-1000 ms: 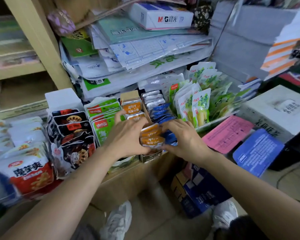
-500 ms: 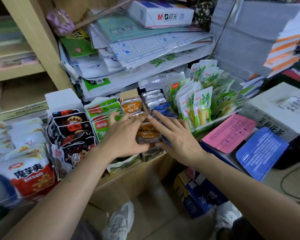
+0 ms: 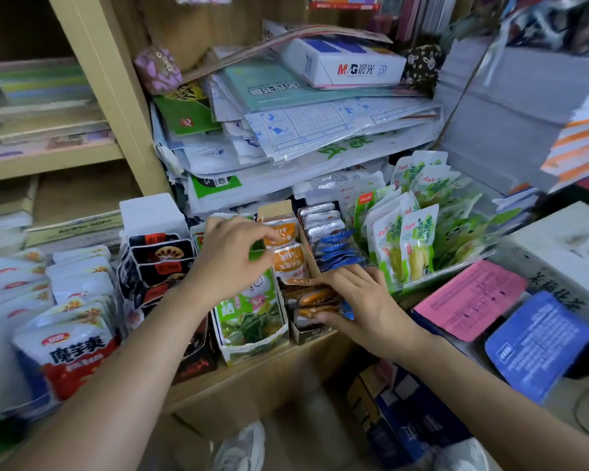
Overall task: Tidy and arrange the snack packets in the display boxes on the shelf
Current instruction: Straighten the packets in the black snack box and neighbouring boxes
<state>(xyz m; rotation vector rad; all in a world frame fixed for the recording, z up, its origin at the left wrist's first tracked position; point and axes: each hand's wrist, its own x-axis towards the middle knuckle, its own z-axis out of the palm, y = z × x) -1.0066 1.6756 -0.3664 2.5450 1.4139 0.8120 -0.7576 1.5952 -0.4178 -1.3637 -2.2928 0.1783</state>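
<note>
A narrow cardboard display box (image 3: 312, 333) on the wooden shelf (image 3: 252, 372) holds orange snack packets (image 3: 288, 261). My left hand (image 3: 230, 256) is raised over the rear of the box, thumb and forefinger pinched on the top edge of an upright orange packet. My right hand (image 3: 361, 302) lies on the box's front right, fingers spread against the lower orange packets (image 3: 312, 297) and the blue packets (image 3: 335, 248) beside them. A green packet box (image 3: 249, 317) stands just left of the orange row.
Black lotus-root packets (image 3: 160, 256) and white-red packets (image 3: 75, 348) fill the shelf's left. Green-white packets (image 3: 405, 246) stand in a clear tray on the right. Stacked papers and a white M&G box (image 3: 351, 68) lie above. Pink (image 3: 470, 297) and blue (image 3: 538, 341) sheets sit far right.
My left hand has lifted from the front orange packets to the rear ones and pinched one. My right hand has slid down to the box's front right. The camera has tilted up.
</note>
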